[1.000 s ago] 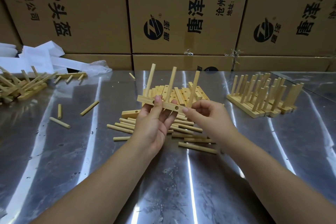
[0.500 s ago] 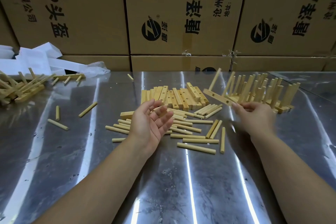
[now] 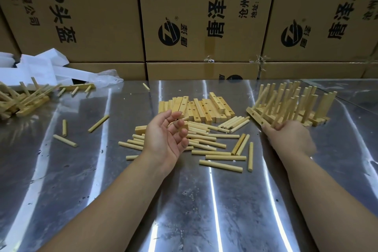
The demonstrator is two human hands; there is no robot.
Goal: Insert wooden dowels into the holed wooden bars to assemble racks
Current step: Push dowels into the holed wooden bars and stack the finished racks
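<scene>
- Dowels [image 3: 221, 164] are being borne by a shiny metal table [image 3: 204, 210], walled in by cardboard boxes [image 3: 204, 16].
- A rack [image 3: 255, 116] is being gripped by the right hand [image 3: 290, 135]; the left hand [image 3: 163, 141] is being held slack, fingers loose, empty.

Surface [image 3: 204, 210]: sheet metal, glossy, mirror-like streaks, fine scuffs. Dowels [image 3: 221, 165]: bare pale wood, smooth, matt. Holed bars [image 3: 201, 108] and racks [image 3: 290, 106]: same unvarnished wood, matt. Boxes [image 3: 98, 16]: brown cardboard, matt, black print. Wrapping [image 3: 108, 76] at far left: thin clear plastic, crinkled, shiny.
</scene>
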